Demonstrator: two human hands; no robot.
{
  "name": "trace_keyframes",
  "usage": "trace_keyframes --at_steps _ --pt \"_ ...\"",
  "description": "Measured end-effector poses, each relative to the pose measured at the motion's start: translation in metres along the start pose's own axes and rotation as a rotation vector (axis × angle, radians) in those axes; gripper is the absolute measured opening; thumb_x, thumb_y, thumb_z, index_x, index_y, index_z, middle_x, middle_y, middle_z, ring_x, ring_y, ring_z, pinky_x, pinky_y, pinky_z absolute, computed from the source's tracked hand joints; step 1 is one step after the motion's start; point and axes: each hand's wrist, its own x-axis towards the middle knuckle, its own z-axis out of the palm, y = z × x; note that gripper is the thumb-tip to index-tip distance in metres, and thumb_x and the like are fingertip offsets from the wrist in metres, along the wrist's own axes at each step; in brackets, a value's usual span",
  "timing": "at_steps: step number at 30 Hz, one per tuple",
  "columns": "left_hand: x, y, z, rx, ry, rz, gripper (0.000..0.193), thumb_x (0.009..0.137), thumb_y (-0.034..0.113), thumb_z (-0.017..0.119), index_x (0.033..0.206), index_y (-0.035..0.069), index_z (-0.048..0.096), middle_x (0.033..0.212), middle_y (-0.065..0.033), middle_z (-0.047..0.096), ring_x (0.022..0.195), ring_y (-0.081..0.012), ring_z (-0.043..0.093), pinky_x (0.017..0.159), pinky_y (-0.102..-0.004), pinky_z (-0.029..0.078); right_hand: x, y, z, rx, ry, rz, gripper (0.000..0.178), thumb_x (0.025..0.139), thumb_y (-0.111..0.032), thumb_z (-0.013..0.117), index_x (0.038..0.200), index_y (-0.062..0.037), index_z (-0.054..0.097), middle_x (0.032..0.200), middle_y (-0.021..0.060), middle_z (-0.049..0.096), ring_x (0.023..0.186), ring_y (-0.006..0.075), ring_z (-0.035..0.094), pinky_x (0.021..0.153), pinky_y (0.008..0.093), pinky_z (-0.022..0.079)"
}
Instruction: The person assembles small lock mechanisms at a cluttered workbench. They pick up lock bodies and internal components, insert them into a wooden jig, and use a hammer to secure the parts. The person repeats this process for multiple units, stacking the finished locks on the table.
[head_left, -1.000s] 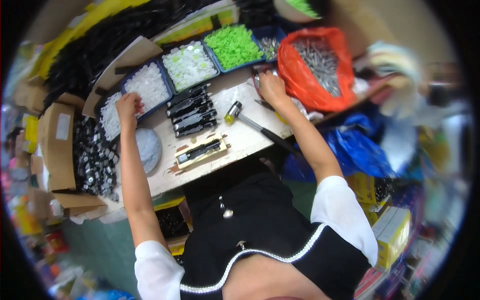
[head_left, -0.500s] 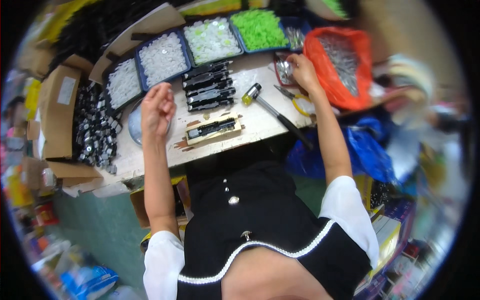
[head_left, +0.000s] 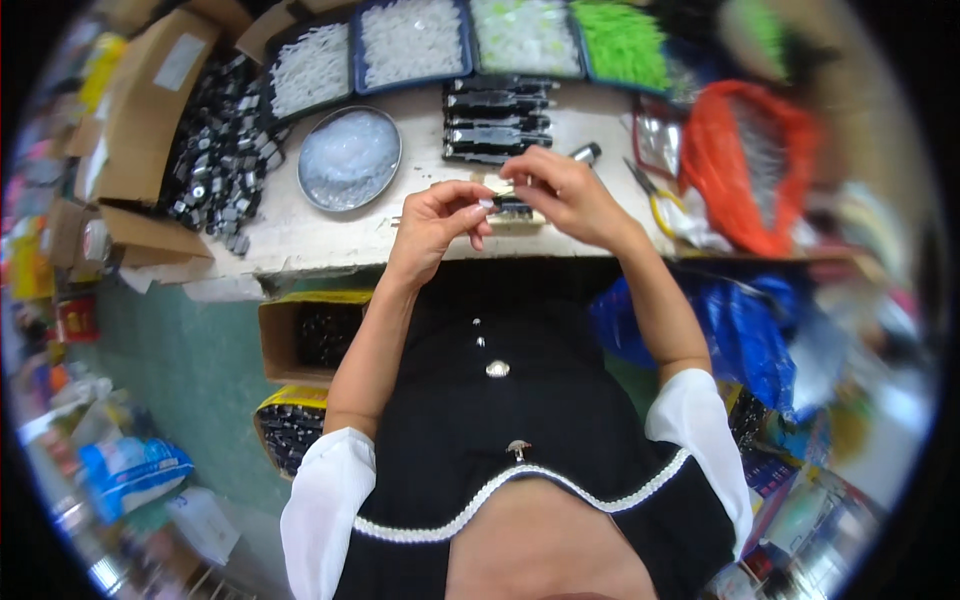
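The small black oblong part (head_left: pixel 512 207) sits at the near edge of the white table (head_left: pixel 300 235), on a pale wooden holder (head_left: pixel 520 218) that steadies it for both hands. In the head view, the left hand (head_left: pixel 437 222) has its fingers (head_left: pixel 470 205) pinched nearly closed on a tiny pale piece at the part's left end; the right hand (head_left: pixel 565 192) curls over the part, fingers bent onto it. Finished-looking black parts (head_left: pixel 497 120) lie stacked just beyond. A round metal dish of clear pieces (head_left: pixel 350 157) stands left, within reach; blue trays of white and green pieces (head_left: pixel 520 38) line the far edge.
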Motion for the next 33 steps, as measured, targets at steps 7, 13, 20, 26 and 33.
trace_keyframes --at_steps 7,13,20,26,33 --pt "-0.007 0.008 -0.005 0.064 0.016 -0.008 0.031 0.077 -0.004 0.060 0.108 -0.001 0.055 0.084 -0.0068 0.059 0.067 -0.0129 0.059 0.052 -0.0234 0.050 0.011 -0.008 0.011 -0.015 -0.094 -0.048 0.016 0.079 -0.005 0.056 0.094 -0.0021 0.055 0.078 0.0115 0.054 0.074 0.0273 0.056 0.063 0.0353 0.044" --pt "-0.007 0.009 -0.004 0.144 0.006 0.000 0.036 0.077 -0.005 0.059 0.112 0.000 0.053 0.084 -0.0058 0.058 0.067 -0.0116 0.059 0.052 -0.0222 0.049 0.016 -0.011 0.009 -0.101 -0.141 -0.115 0.014 0.080 -0.007 0.054 0.092 -0.0018 0.055 0.080 0.0141 0.055 0.075 0.0322 0.055 0.063 0.0390 0.043" --pt "-0.009 0.008 -0.001 0.290 0.048 0.066 0.035 0.079 -0.006 0.057 0.112 0.001 0.053 0.080 -0.0038 0.059 0.064 -0.0079 0.056 0.050 -0.0198 0.047 0.023 -0.025 0.007 -0.234 -0.279 -0.113 0.017 0.076 -0.002 0.050 0.091 -0.0020 0.056 0.081 0.0148 0.054 0.073 0.0345 0.056 0.061 0.0413 0.043" --pt "-0.012 0.005 -0.003 0.244 0.086 0.030 0.038 0.076 -0.007 0.059 0.113 0.001 0.053 0.082 -0.0046 0.058 0.065 -0.0095 0.058 0.051 -0.0204 0.048 0.022 -0.012 0.017 -0.312 -0.272 -0.151 0.019 0.073 0.001 0.052 0.091 -0.0029 0.056 0.082 0.0118 0.054 0.070 0.0322 0.055 0.057 0.0394 0.043" --pt "-0.011 0.004 -0.002 0.406 0.101 0.074 0.038 0.077 -0.005 0.059 0.113 0.002 0.053 0.079 -0.0036 0.058 0.063 -0.0079 0.057 0.050 -0.0198 0.047 0.023 -0.018 0.011 -0.310 -0.324 -0.152 0.020 0.072 0.001 0.052 0.091 -0.0032 0.056 0.084 0.0118 0.054 0.071 0.0325 0.055 0.057 0.0404 0.043"
